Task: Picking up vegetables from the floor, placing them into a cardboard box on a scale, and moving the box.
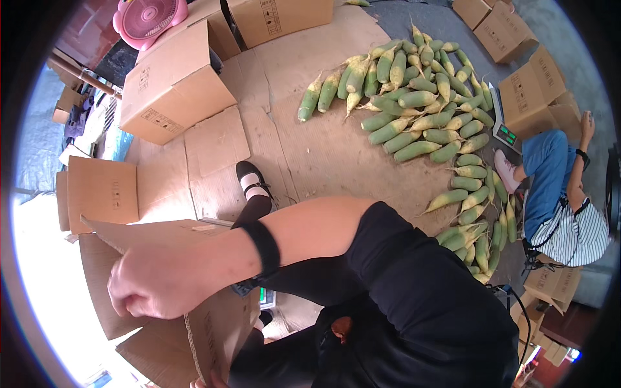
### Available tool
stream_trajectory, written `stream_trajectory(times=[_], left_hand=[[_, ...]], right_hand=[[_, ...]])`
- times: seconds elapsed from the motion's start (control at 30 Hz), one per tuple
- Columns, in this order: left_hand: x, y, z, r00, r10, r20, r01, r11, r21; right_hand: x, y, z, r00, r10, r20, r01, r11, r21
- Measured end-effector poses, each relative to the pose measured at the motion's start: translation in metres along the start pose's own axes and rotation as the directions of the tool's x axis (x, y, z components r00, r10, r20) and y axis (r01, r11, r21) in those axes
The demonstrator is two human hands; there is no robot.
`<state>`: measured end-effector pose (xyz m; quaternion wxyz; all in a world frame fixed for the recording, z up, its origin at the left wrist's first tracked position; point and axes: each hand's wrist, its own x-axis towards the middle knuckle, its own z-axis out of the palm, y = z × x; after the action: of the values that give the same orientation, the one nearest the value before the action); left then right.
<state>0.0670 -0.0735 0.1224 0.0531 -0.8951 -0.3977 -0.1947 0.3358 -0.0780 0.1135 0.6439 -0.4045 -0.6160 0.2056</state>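
An open cardboard carton [223, 320] stands between my legs with its flaps folded outward. My right hand [150, 283], a black band on its wrist, is over the carton's opening. Its fingers curl downward and are partly hidden, so whatever may be in them does not show. At the bottom edge of the picture, my left hand [211, 380] grips the carton's wall, and only some fingers are visible. Beside the carton, a digital scale [268, 299] with a green display is partly covered. My arm hides much of the carton's inside.
A large heap of green radishes [417, 106] lies on flattened cardboard [310, 160] to my right and behind. A person [553, 194] sits beyond it by another scale [504, 131] and an open carton [533, 97]. More cartons [174, 87] and a pink fan [150, 19] stand nearby.
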Motion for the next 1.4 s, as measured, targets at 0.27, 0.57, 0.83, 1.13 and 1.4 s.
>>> stream_trajectory(times=[0.27,0.57,0.83,1.13,1.4], left_hand=[[0.003,0.003,0.001,0.999,0.042,0.031,-0.041,0.999,-0.028],[0.002,-0.002,0.009,1.0,0.016,0.021,-0.015,0.998,-0.068],[0.002,-0.015,0.015,0.997,-0.058,0.05,0.057,0.998,0.037],[0.014,-0.008,0.02,0.999,-0.042,0.021,0.044,0.994,-0.105],[0.01,-0.017,0.015,0.987,-0.121,0.103,0.129,0.988,-0.08]], right_hand=[[-0.108,0.097,-0.093,0.715,0.44,-0.544,-0.488,0.87,0.064],[-0.374,0.193,-0.182,0.256,0.503,-0.825,-0.949,-0.03,-0.313],[-0.433,0.188,-0.221,0.073,0.559,-0.826,-0.74,-0.525,-0.421],[-0.45,0.205,-0.246,0.183,0.627,-0.757,-0.614,-0.529,-0.586],[-0.458,0.218,-0.257,0.217,0.676,-0.704,-0.361,-0.614,-0.702]])
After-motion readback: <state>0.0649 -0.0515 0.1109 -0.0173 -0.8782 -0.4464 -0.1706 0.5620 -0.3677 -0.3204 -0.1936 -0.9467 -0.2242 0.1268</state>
